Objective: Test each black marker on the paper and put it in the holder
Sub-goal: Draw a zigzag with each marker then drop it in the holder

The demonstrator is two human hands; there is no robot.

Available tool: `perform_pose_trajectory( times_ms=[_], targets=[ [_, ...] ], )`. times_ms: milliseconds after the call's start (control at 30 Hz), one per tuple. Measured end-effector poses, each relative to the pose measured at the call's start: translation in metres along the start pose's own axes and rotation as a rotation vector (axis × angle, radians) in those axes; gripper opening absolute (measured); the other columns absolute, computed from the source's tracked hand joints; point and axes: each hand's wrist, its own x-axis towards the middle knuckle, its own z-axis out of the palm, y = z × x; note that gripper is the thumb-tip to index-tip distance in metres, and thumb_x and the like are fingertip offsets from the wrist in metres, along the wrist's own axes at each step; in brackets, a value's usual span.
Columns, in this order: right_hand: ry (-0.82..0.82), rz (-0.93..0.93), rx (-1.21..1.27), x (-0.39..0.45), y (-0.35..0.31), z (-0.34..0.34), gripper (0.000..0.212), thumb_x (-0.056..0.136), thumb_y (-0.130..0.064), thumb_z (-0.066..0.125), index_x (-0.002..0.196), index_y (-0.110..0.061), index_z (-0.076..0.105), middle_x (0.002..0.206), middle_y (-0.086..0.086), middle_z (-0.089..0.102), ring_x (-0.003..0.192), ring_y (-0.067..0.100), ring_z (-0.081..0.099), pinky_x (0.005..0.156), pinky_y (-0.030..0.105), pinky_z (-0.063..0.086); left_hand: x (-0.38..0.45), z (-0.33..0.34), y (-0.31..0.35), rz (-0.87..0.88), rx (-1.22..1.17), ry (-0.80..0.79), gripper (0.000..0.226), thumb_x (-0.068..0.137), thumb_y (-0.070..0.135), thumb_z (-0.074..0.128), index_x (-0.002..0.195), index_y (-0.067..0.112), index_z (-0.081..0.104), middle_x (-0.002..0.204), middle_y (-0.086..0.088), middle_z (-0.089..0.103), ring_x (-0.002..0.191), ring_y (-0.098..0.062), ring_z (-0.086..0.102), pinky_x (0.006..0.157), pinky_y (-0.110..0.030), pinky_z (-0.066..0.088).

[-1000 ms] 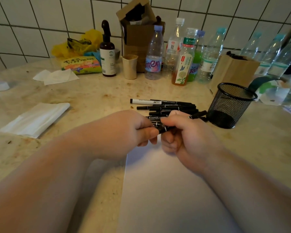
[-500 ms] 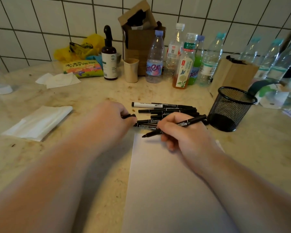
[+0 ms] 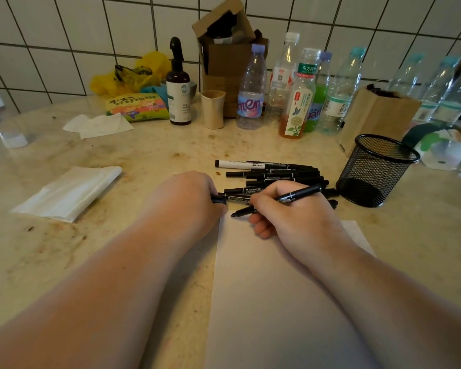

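Head view: a beige stone counter (image 3: 423,249) is seen, with a white sheet of paper (image 3: 264,302) laid on it in front of the person. Beyond the paper's far edge a black mesh holder (image 3: 378,171) stands upright at the right, and a loose pile of black markers (image 3: 274,174) lies between it and the hands, their long axes running roughly left to right. The right hand (image 3: 290,217) is curled around an uncapped black marker (image 3: 300,195), pinched between thumb and fingers. The marker is slim, with white print on its barrel; it is tilted, tip pointing down-left at the paper's top edge, rear end up-right toward the holder. The left hand (image 3: 186,201) is closed on a small black cap (image 3: 218,200), just beside the paper's top-left corner.
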Motion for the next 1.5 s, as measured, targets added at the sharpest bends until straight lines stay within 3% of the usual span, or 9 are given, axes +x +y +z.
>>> perform_pose_trajectory(
  times_ms=[533,1167,1267,1400,1500],
  targets=[
    [0.003,0.047,0.01,0.002,-0.001,-0.001,0.017,0.094,-0.022,0.07,0.078,-0.018,0.076,0.07,0.003,0.078,0.06,0.014,0.074,0.055,0.021,0.056,0.004,0.006,-0.003,-0.005,0.006,-0.004,0.02,0.077,0.043,0.068,0.062,0.032,0.059,0.061,0.011,0.06,0.058,-0.005,0.054,0.048,-0.024,0.034],
    [0.046,0.085,0.048,0.003,0.002,-0.007,0.019,0.089,-0.017,0.066,0.074,-0.012,0.076,0.066,0.008,0.077,0.055,0.017,0.072,0.052,0.024,0.055,-0.004,-0.004,-0.001,-0.003,-0.012,-0.016,0.016,0.079,0.043,0.069,0.07,0.032,0.062,0.068,0.012,0.06,0.063,-0.004,0.053,0.05,-0.024,0.037],
    [0.057,0.07,0.096,0.002,0.002,-0.008,0.016,0.087,-0.024,0.067,0.076,-0.018,0.077,0.067,0.008,0.077,0.056,0.018,0.072,0.052,0.025,0.055,-0.007,-0.008,0.001,0.006,-0.011,-0.03,0.015,0.081,0.045,0.067,0.076,0.032,0.065,0.069,0.011,0.061,0.064,-0.005,0.054,0.05,-0.024,0.036],
    [0.143,0.086,0.239,0.004,0.002,-0.013,0.02,0.082,-0.039,0.068,0.078,-0.022,0.079,0.057,-0.002,0.067,0.048,0.01,0.059,0.047,0.024,0.046,-0.011,-0.017,0.002,0.018,-0.082,-0.055,0.028,0.089,0.054,0.058,0.082,0.03,0.07,0.064,0.007,0.064,0.06,-0.008,0.057,0.049,-0.025,0.037],
    [0.211,0.063,0.322,0.005,0.003,-0.018,0.018,0.081,-0.038,0.071,0.077,-0.022,0.078,0.055,-0.008,0.055,0.049,0.006,0.048,0.045,0.022,0.038,-0.013,-0.021,0.002,0.047,-0.189,-0.071,0.031,0.091,0.056,0.054,0.085,0.032,0.074,0.064,0.004,0.066,0.059,-0.01,0.059,0.052,-0.026,0.042]
  ],
)
